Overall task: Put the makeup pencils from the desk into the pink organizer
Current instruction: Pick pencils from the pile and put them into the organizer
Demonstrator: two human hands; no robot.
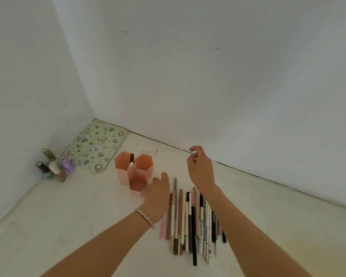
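Heap of slim makeup pencils (190,220), pink, brown, cream, black, side by side on white worktop (78,206), just right of pink plastic three-cup hexagonal organizer (135,173). Two more pencils (131,160) upright in its rear-left cup. Left grip (158,191) flat, fingers straight, over pencil tips beside low front cup; contact unclear. Right grip (200,166) raised, loosely curled, empty.

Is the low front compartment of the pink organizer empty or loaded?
Empty: the low front compartment shows only its bare pink floor. Two pencils stand in the tall left compartment.
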